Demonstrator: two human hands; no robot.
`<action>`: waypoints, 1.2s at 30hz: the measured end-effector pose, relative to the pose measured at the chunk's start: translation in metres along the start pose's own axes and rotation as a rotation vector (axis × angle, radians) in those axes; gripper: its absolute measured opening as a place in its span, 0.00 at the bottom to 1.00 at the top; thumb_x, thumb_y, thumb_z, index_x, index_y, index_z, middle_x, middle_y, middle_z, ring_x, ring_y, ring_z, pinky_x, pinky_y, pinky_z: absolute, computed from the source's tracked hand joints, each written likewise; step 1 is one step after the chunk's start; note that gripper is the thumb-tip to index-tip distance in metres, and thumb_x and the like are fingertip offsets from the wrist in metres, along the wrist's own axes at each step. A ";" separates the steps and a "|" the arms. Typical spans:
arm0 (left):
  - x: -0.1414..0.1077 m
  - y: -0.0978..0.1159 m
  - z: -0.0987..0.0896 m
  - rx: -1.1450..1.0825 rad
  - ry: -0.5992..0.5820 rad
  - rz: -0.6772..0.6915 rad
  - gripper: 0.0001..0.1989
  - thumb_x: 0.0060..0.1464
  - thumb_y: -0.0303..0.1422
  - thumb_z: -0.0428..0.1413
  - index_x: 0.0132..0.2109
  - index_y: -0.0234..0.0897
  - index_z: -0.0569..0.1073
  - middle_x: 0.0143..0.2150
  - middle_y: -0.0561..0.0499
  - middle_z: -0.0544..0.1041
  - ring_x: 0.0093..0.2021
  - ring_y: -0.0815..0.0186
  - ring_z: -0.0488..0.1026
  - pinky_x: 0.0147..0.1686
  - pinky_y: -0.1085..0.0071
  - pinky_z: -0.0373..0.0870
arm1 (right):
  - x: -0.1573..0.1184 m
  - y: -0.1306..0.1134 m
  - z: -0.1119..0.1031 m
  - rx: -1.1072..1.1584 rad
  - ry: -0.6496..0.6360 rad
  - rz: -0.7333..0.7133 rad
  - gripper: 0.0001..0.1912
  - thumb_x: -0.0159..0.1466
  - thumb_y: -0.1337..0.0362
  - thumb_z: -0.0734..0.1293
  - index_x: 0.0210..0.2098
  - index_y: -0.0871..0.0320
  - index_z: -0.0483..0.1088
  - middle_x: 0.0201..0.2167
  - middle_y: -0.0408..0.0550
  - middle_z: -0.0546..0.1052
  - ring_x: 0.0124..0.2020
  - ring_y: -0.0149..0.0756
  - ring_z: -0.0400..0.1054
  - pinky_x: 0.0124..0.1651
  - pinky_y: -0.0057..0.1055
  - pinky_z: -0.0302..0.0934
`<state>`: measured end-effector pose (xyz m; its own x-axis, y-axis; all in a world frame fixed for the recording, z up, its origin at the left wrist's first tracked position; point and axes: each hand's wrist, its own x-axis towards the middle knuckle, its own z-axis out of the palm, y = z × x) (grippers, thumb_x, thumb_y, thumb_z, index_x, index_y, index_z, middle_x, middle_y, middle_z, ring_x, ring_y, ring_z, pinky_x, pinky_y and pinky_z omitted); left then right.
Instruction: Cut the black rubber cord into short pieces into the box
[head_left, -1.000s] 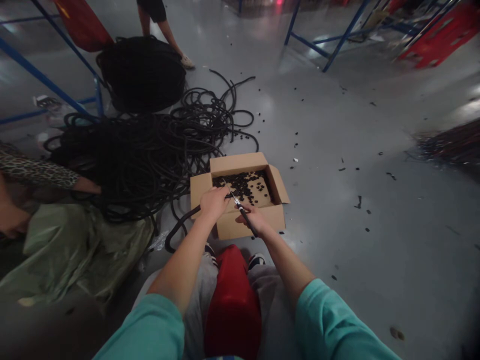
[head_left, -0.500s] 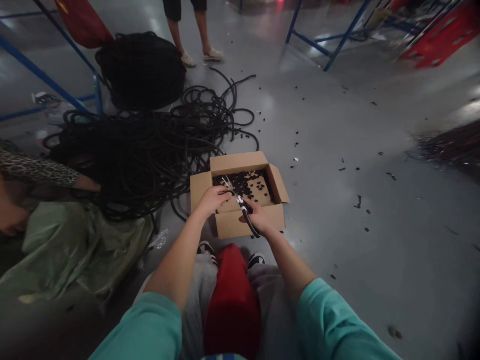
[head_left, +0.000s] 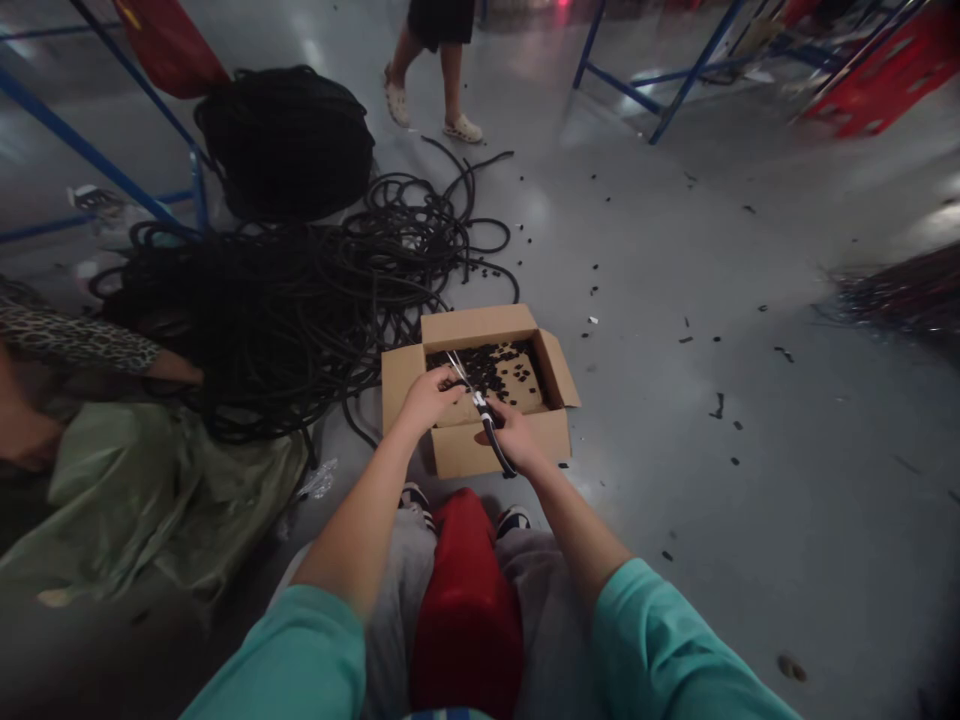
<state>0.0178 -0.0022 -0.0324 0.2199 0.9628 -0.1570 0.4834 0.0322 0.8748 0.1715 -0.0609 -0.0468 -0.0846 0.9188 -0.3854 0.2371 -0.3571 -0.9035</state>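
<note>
My right hand (head_left: 514, 436) is closed around the black-and-white handles of a pair of long-nose pliers (head_left: 480, 400). The slim metal jaws point up and to the left over an open cardboard box (head_left: 499, 455). Beside the jaws, my left hand (head_left: 431, 400) has its thumb and fingers pinched together; a small dark piece seems to be at the fingertips, too small to name. Many small black pieces (head_left: 487, 368) lie on the bottom of the box, thickest at its left and back.
Tangled black tubing (head_left: 300, 290) spreads left of the box, with a large black coil (head_left: 289, 145) behind. Another person's sleeved arm (head_left: 82, 330) reaches into it above a green sheet (head_left: 180, 490). Black scraps dot the floor (head_left: 652, 400). A person's legs (head_left: 427, 75) stand farther back.
The plier handles have come closer together in my right hand. My left hand stays nearly in place. The person at the back has stepped to the right.
</note>
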 end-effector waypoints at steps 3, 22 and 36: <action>0.001 -0.001 0.001 0.011 0.019 -0.012 0.05 0.42 0.32 0.52 0.27 0.34 0.68 0.26 0.54 0.71 0.29 0.70 0.66 0.33 0.72 0.64 | 0.000 -0.001 0.000 -0.034 0.005 -0.005 0.25 0.42 0.70 0.64 0.42 0.58 0.69 0.28 0.39 0.70 0.32 0.32 0.61 0.37 0.28 0.57; -0.006 0.009 0.012 0.380 0.083 -0.044 0.06 0.44 0.29 0.50 0.32 0.38 0.69 0.35 0.51 0.74 0.36 0.66 0.68 0.36 0.70 0.63 | -0.005 -0.007 0.003 0.098 -0.017 0.128 0.21 0.40 0.67 0.65 0.37 0.58 0.69 0.30 0.42 0.68 0.31 0.31 0.59 0.36 0.29 0.55; -0.001 -0.002 0.015 0.246 0.122 -0.135 0.02 0.41 0.29 0.52 0.27 0.35 0.68 0.28 0.51 0.73 0.30 0.68 0.67 0.32 0.72 0.62 | -0.005 -0.008 0.002 -0.157 0.041 0.112 0.24 0.41 0.69 0.65 0.40 0.58 0.71 0.26 0.40 0.68 0.28 0.31 0.59 0.32 0.27 0.54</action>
<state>0.0295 -0.0073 -0.0409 0.0433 0.9799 -0.1947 0.6952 0.1104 0.7102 0.1682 -0.0634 -0.0382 -0.0104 0.8820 -0.4711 0.3910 -0.4300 -0.8137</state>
